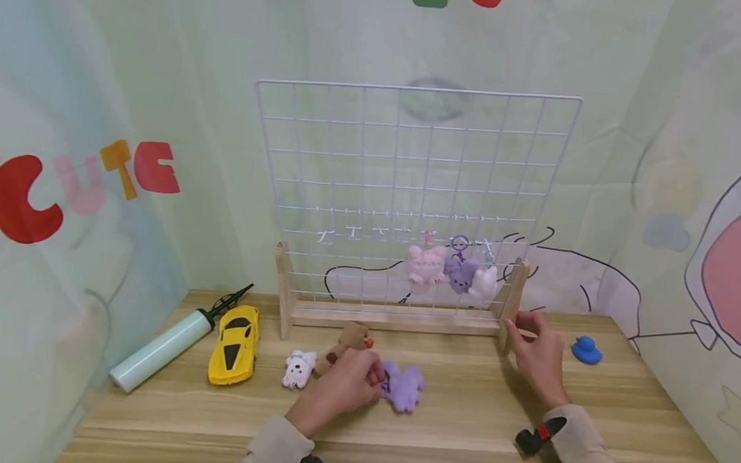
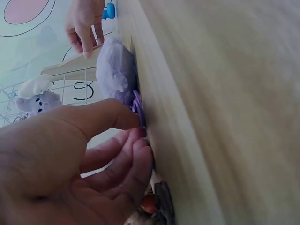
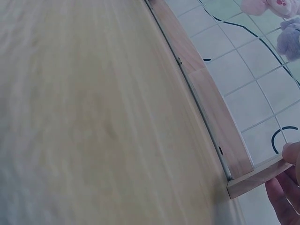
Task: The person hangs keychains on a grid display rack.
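Observation:
A purple plush keychain (image 1: pixel 403 388) lies on the wooden table, and my left hand (image 1: pixel 347 384) pinches its purple ring (image 2: pixel 138 108) between thumb and fingers, close to the tabletop. Beside that hand are a brown plush (image 1: pixel 353 336), partly covered by it, and a small white plush (image 1: pixel 299 368) with a dark nose. My right hand (image 1: pixel 539 351) grips the right wooden leg (image 3: pixel 258 179) of a white wire grid rack (image 1: pixel 414 158). On the rack's hooks hang a pink plush (image 1: pixel 426 265), a purple plush (image 1: pixel 461 275) and a white plush (image 1: pixel 485 282), grouped toward the right.
At the left of the table lie a yellow toy car (image 1: pixel 233 344) and a pale blue hand pump (image 1: pixel 165 350) with a black nozzle. Right of the rack sits a small blue toy (image 1: pixel 586 351). Several bare hooks (image 1: pixel 354 232) line the rack's left part.

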A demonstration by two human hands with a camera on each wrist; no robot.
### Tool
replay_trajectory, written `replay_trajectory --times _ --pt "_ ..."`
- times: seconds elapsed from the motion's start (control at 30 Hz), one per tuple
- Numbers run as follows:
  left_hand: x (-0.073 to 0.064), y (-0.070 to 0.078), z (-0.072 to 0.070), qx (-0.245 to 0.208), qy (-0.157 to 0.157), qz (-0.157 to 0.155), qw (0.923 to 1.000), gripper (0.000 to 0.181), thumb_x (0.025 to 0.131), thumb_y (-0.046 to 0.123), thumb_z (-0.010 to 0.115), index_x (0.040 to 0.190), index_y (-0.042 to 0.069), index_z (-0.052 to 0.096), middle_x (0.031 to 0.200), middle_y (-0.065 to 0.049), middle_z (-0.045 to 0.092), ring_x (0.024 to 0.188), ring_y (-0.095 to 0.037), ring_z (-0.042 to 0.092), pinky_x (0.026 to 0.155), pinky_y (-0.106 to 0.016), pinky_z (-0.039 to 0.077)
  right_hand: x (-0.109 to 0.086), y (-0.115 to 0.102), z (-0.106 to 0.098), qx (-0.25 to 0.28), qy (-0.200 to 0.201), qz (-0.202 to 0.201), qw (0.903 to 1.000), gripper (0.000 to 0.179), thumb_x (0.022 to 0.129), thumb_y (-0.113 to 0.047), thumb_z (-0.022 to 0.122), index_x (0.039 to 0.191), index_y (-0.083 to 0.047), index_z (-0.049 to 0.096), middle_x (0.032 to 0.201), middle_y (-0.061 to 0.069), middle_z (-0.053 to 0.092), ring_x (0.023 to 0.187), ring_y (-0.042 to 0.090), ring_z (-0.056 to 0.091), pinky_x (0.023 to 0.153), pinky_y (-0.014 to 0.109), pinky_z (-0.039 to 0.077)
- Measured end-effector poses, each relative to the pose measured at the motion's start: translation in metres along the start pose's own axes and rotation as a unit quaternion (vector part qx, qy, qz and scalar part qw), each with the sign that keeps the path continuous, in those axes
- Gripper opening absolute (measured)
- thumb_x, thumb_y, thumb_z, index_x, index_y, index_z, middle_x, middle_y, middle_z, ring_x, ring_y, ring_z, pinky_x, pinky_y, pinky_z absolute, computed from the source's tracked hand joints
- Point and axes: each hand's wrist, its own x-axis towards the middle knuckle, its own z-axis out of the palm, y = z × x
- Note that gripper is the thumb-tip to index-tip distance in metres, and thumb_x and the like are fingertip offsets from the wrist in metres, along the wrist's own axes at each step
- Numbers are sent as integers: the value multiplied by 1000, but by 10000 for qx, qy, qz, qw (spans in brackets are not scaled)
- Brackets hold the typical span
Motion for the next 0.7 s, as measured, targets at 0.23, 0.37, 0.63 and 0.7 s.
replay_trajectory --times 0.23,0.37,0.63,0.7 --pt "6 -23 20 388 -15 -175 9991 22 82 5 83 87 16 65 74 10 59 67 -1 54 59 -18 50 0 0 0 -16 -11 29 10000 29 105 -18 74 125 2 68 122 25 76 117 41 74 97 49 60" --pt "6 -23 23 508 -21 -343 9981 23 80 4 79 85 18 61 73 9 56 66 -4 52 55 -19 48 -1 0 1 -12 29 21 10000 29 105 -18 74 125 2 69 121 25 77 116 41 75 96 47 61" --pt "5 -29 24 519 90 -232 9983 27 80 5 81 86 19 59 74 12 57 64 -1 53 55 -18 48 -1 0 1 89 68 -6 9999 29 105 -19 74 124 3 69 120 26 77 115 42 75 95 47 61" --pt "6 -31 23 555 85 -170 9983 29 80 4 81 87 21 59 74 13 57 64 0 53 54 -18 49 -1 1 1 131 86 -10 9999 29 104 -19 75 123 3 69 119 26 77 115 42 75 94 41 63"
